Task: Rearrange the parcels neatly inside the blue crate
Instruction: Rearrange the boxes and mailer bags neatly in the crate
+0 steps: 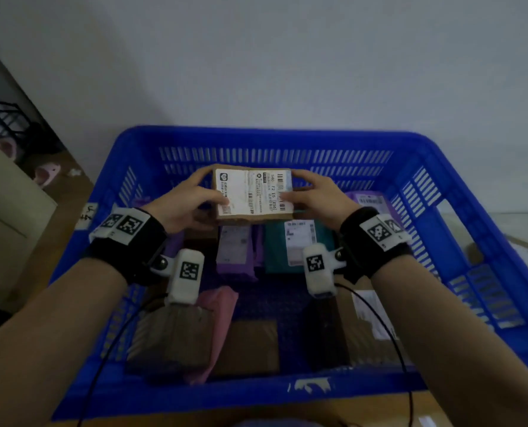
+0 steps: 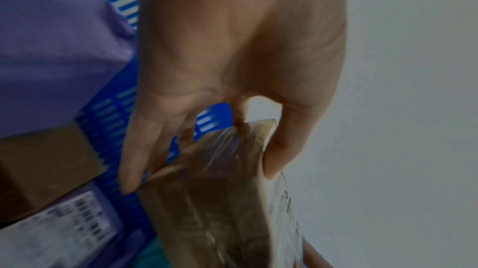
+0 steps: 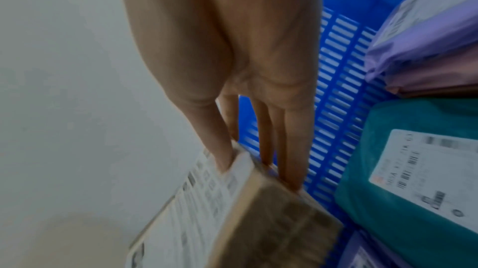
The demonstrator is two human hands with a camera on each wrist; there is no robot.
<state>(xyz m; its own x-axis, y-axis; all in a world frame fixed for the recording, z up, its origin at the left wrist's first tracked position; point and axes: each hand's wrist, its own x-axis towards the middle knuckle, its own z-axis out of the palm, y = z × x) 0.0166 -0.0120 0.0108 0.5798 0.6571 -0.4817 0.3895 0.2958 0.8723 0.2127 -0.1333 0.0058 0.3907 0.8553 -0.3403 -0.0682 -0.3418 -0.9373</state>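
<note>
Against a plain pale wall, on a brown bench, my left hand and right hand grip with curled fingers a flat cardboard parcel, white-labelled, held above the slotted plastic blue crate of soft purple, teal and pink mailers.
</note>
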